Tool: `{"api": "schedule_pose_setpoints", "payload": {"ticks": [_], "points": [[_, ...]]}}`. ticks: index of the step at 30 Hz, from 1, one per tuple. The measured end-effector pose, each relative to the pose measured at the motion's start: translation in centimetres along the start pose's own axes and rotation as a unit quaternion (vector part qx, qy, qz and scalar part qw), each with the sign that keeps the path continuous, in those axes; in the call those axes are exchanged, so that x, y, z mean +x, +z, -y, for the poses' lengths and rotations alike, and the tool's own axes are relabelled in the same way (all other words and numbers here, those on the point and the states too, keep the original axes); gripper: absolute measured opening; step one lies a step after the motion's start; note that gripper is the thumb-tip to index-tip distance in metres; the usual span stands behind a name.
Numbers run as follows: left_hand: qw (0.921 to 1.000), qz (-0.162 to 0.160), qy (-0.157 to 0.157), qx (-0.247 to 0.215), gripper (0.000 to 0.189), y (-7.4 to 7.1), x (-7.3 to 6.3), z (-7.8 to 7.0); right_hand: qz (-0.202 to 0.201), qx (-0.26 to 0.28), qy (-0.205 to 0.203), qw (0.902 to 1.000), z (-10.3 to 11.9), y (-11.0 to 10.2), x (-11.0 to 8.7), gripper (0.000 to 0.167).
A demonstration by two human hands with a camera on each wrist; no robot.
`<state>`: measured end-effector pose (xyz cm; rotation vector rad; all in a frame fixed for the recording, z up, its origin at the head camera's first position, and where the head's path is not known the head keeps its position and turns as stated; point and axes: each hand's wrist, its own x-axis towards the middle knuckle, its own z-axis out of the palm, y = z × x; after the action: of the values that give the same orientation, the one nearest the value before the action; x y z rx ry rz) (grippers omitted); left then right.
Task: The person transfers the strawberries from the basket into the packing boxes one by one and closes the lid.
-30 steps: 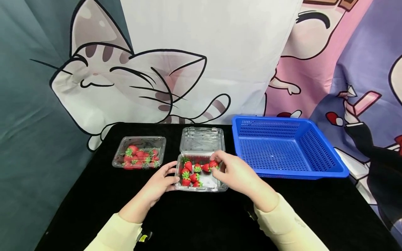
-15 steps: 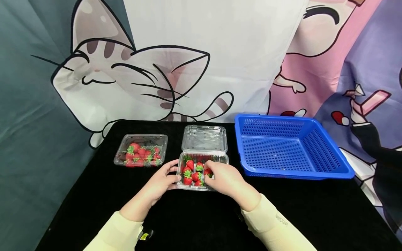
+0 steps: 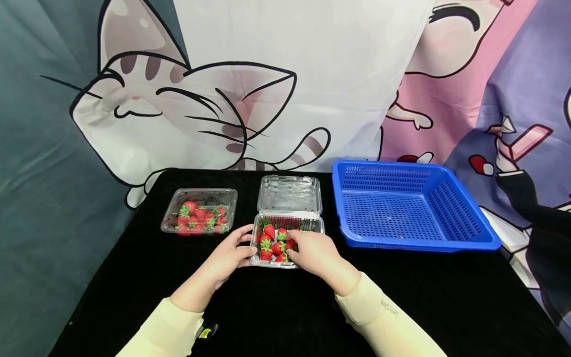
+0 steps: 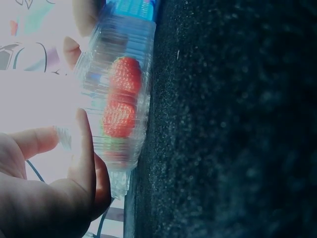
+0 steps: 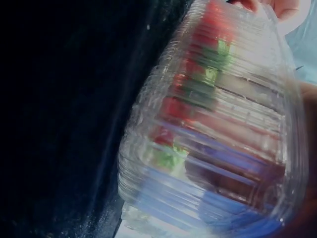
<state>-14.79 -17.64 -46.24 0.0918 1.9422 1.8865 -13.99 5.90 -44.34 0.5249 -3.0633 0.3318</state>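
A clear plastic clamshell box (image 3: 308,221) stands on the black cloth with its lid (image 3: 290,194) folded back. Several strawberries (image 3: 269,230) with green leaf caps lie inside, mostly in the left part. My left hand (image 3: 228,255) holds the box's left side, thumb over the rim and fingers along the wall. Through that wall, red strawberries (image 4: 120,119) show in the left wrist view. Reaching into the box, my right hand (image 3: 317,252) pinches a strawberry (image 3: 291,244), largely covered by the fingers. The right wrist view shows strawberries (image 5: 210,54) blurred through the ribbed plastic.
To the left is another clear plastic box (image 3: 168,222) full of strawberries. A blue perforated basket (image 3: 419,244) sits at the right, close beside the open lid. Behind the black-covered table (image 3: 267,307) hangs a cartoon-printed cloth (image 3: 357,59).
My right hand has moved left inside the box, from strawberries near the right wall toward the middle group, with a strawberry at its fingertips. My left hand has stayed on the box's left side.
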Motion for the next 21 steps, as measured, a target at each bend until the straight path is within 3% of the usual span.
{"api": "schedule_pose_setpoints", "payload": {"ticks": [13,21], "points": [[1.0,-0.003,0.0,0.002,0.064,0.1,0.0,0.0,-0.029,0.015,0.007,0.9995,0.1,0.4,-0.1,0.018],[1.0,-0.004,0.003,0.007,0.064,0.1,0.1,0.0,-0.041,0.095,0.02,0.9944,0.5,-1.5,-0.9,0.019]]}}
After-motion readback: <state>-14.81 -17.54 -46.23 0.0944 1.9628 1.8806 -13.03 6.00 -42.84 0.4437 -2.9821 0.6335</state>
